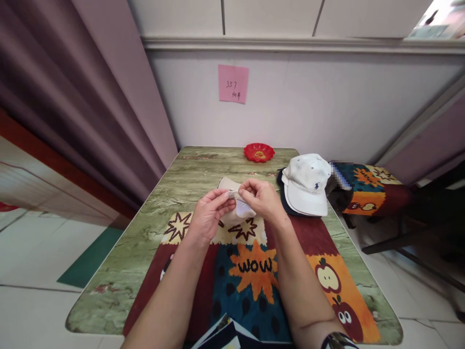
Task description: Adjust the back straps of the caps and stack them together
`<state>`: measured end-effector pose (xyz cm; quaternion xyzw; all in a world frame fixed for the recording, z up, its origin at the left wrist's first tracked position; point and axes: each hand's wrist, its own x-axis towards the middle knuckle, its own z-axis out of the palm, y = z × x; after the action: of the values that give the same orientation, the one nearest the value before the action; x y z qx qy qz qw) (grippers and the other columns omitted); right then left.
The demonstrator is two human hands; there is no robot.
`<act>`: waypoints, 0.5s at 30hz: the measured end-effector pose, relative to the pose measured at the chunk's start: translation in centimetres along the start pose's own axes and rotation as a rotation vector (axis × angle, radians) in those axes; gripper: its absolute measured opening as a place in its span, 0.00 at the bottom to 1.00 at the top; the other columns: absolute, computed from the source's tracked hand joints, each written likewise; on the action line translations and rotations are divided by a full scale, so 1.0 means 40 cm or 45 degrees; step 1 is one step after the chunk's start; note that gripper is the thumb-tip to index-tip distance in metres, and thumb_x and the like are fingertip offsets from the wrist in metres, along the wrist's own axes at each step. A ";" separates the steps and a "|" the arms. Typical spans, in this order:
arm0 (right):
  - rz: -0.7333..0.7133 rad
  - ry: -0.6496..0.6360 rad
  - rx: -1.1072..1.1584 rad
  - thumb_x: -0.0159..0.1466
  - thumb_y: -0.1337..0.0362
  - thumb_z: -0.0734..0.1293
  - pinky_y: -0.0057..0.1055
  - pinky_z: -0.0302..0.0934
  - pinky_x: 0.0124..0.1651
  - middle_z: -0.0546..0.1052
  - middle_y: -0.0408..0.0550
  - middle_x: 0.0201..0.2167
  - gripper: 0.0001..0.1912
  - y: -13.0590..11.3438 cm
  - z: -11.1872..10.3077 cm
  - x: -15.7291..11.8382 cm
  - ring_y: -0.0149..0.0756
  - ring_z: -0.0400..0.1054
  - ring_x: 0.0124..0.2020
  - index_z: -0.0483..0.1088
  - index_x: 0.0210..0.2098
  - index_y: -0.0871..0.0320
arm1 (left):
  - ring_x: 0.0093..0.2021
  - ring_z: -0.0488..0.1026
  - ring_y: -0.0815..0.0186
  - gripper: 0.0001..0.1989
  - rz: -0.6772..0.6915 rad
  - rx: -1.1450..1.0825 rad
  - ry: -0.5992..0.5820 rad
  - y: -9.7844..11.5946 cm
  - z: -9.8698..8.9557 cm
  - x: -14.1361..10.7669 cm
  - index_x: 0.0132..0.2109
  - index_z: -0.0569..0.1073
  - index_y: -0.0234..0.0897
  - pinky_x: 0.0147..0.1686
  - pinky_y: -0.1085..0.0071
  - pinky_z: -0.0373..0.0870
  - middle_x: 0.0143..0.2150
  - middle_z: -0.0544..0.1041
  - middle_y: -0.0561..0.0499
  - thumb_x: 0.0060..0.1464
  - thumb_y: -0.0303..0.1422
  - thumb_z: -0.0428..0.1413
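A pale beige cap (229,184) with a lavender patch showing stands over the middle of the table, mostly hidden behind my hands. My left hand (212,208) pinches one end of its whitish strap (231,194), which shows a row of small dots or holes. Close by on the right, my right hand (260,196) has thumb and finger closed on the strap's other end. Whether the two ends are fastened together is too small to tell. To the right of my right hand sit stacked caps, a white one (308,177) on top and a dark one beneath.
A red scalloped dish (258,152) lies at the table's far edge. Under my forearms spreads a colourful patterned cloth (250,305) on the green wood-look table (119,271). A cloth-covered stool (374,189) stands at the right, and a pink note (233,84) hangs on the wall.
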<state>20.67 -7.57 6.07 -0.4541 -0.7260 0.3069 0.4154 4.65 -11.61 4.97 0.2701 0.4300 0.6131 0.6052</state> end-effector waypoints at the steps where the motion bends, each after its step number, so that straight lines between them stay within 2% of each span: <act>1: -0.002 -0.010 0.003 0.59 0.66 0.65 0.25 0.55 0.32 0.76 0.41 0.24 0.06 -0.003 0.003 -0.001 0.28 0.64 0.24 0.75 0.30 0.58 | 0.30 0.79 0.66 0.12 -0.002 -0.001 -0.008 -0.002 0.000 -0.002 0.37 0.76 0.31 0.37 0.69 0.77 0.32 0.81 0.47 0.44 0.27 0.67; 6: -0.029 -0.072 0.055 0.60 0.64 0.65 0.25 0.56 0.33 0.77 0.42 0.26 0.07 -0.011 0.010 -0.004 0.29 0.67 0.27 0.76 0.32 0.58 | 0.31 0.79 0.66 0.12 0.010 -0.024 -0.013 -0.008 0.000 -0.007 0.37 0.76 0.30 0.38 0.70 0.77 0.31 0.81 0.47 0.44 0.26 0.68; 12: 0.056 -0.220 0.089 0.61 0.55 0.67 0.25 0.54 0.27 0.77 0.44 0.26 0.14 0.011 -0.028 -0.011 0.30 0.66 0.25 0.77 0.37 0.59 | 0.30 0.79 0.67 0.09 0.038 -0.062 0.036 0.007 -0.015 -0.001 0.36 0.76 0.30 0.37 0.70 0.78 0.31 0.80 0.47 0.46 0.24 0.66; 15: 0.062 -0.245 0.091 0.61 0.55 0.67 0.25 0.53 0.26 0.75 0.43 0.23 0.14 0.018 -0.036 -0.012 0.29 0.63 0.23 0.78 0.36 0.59 | 0.30 0.78 0.67 0.09 0.029 -0.047 0.029 0.015 -0.019 0.000 0.37 0.76 0.29 0.36 0.71 0.77 0.32 0.80 0.47 0.47 0.24 0.65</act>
<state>22.35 -7.61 5.98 -0.4249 -0.7399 0.3846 0.3522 3.69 -11.71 5.11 0.2568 0.4224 0.6308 0.5980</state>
